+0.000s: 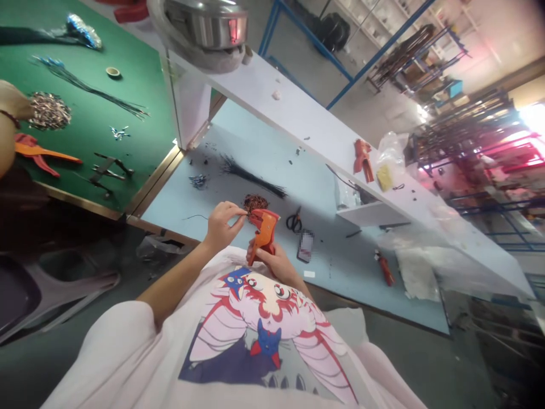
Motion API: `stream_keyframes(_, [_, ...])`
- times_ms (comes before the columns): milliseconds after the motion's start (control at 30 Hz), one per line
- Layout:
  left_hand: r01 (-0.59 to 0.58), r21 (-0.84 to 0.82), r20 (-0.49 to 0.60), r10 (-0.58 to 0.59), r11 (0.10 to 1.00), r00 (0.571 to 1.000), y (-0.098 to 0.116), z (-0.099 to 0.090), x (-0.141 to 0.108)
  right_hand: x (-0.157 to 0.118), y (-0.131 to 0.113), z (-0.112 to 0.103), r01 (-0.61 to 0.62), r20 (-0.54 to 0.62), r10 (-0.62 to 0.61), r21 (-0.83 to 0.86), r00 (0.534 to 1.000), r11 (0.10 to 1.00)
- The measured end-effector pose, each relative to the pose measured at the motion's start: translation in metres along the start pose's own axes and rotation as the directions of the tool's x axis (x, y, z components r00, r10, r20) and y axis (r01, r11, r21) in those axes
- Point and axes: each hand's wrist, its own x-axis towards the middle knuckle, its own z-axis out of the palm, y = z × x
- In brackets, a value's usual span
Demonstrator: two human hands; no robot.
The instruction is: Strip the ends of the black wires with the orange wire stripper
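My right hand (273,258) is wrapped round the handles of an orange and red hand tool (267,227), its jaws pointing up and left. My left hand (223,226) pinches the end of a thin dark wire (196,216) at those jaws; the wire trails out to the left. Just beyond the tool lies a pile of small copper-coloured pieces (256,201). Farther up the pale blue table (315,182) is a bundle of dark wires (255,178). A small heap of blue-tipped pieces (198,181) rests to its left.
Black-handled scissors (293,220) and a phone (305,246) lie right of my hands. Behind runs a white shelf (315,128) with another red tool (363,160). On the left, a green table (145,79) holds wires and tools beside another person's hand (17,102).
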Motion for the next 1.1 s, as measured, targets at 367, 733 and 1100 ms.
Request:
stream_keyframes(367, [-0.063, -0.041, 0.115, 0.068, 0.997, 0.991, 0.002, -0.004, 0.008, -0.003, 0.004, 0.006, 0.018, -0.079, -0.021, -0.039, 0.997, 0.999])
stream_keyframes(733, [0.030, 0.050, 0.091, -0.035, 0.998, 0.995, 0.002, 0.000, 0.003, 0.007, -0.004, -0.012, -0.023, -0.001, 0.023, -0.125, 1.000, 0.992])
stream_keyframes(1100, [0.338, 0.190, 0.296, -0.382, 0.922, 0.876, -0.044, 0.060, -0.009, 0.035, 0.029, -0.049, -0.243, -0.061, 0.249, 0.091, 0.967, 0.966])
